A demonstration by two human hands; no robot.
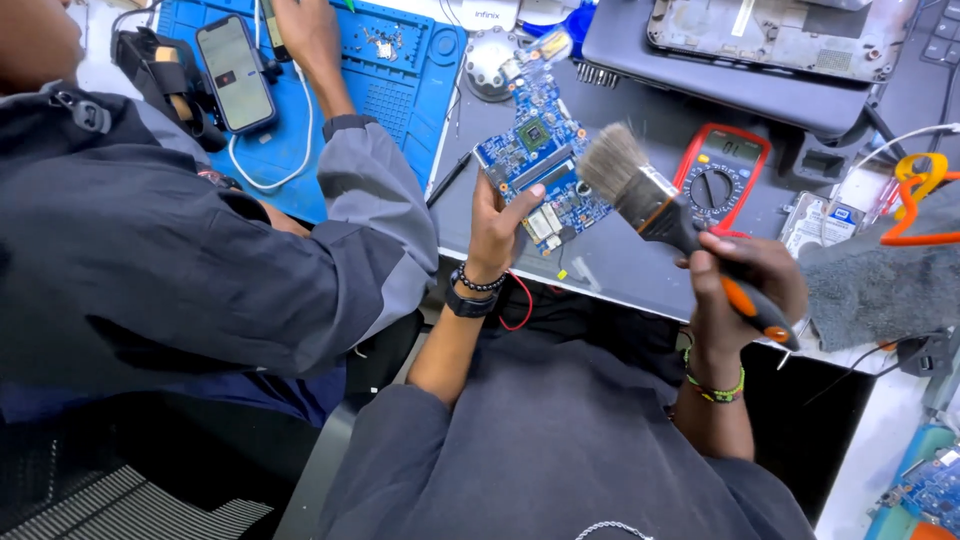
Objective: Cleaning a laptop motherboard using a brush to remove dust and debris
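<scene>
L hand [497, 232] grip shut on blue circuit board [540, 160], chips showing; R hand [745, 285] grips brush [655, 200], bristles frayed.

One blue circuit board [540, 160], one paintbrush [660, 205], one red multimeter [722, 175], one phone [235, 72], one blue mat [400, 80].

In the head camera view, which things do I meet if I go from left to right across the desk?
Smartphone on the blue work mat → blue circuit board held in the left hand → paintbrush held in the right hand → red multimeter → grey cloth.
</scene>
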